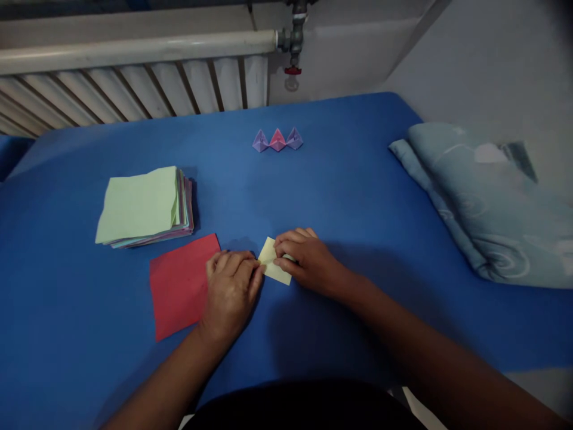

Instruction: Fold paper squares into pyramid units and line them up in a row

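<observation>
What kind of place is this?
Probably a room in someone's home, though I can't be sure. There's a radiator by the wall, a soft cloth with swirls on it, and a wide blue surface under both hands.

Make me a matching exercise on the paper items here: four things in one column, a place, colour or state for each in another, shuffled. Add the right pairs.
Things:
1. Yellow paper
2. Red sheet
3. Paper stack
4. Folded shapes

Places, colours, states:
A. Two purple with a pink one between them
B. Partly covered by the left hand
C. Touched by the fingers of both the left hand and the right hand
D. Pale green on top

Right pairs: 1-C, 2-B, 3-D, 4-A
</observation>
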The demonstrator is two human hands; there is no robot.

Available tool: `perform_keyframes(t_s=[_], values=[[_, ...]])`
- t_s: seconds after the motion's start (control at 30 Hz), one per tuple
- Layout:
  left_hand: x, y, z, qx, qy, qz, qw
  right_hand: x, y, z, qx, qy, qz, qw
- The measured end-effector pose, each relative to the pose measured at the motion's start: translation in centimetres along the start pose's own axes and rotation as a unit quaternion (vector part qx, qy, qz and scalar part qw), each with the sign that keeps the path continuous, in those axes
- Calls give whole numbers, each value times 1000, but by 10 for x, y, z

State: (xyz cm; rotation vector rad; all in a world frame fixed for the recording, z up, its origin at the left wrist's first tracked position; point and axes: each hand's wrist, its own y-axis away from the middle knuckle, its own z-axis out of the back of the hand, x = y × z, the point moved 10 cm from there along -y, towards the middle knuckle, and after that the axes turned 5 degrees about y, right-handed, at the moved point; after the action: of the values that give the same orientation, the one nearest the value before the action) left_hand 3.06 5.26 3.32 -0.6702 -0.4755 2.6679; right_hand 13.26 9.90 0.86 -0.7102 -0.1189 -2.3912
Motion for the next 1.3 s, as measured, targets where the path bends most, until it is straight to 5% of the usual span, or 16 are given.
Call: perform_keyframes(t_s=[0.67, 1.3], values=[[23, -6, -12, 49, 8, 101, 994, -3, -3, 1, -33, 15, -98, 995], [32, -7, -13, 70, 7, 71, 995, -6, -2, 1, -51, -15, -117, 992]])
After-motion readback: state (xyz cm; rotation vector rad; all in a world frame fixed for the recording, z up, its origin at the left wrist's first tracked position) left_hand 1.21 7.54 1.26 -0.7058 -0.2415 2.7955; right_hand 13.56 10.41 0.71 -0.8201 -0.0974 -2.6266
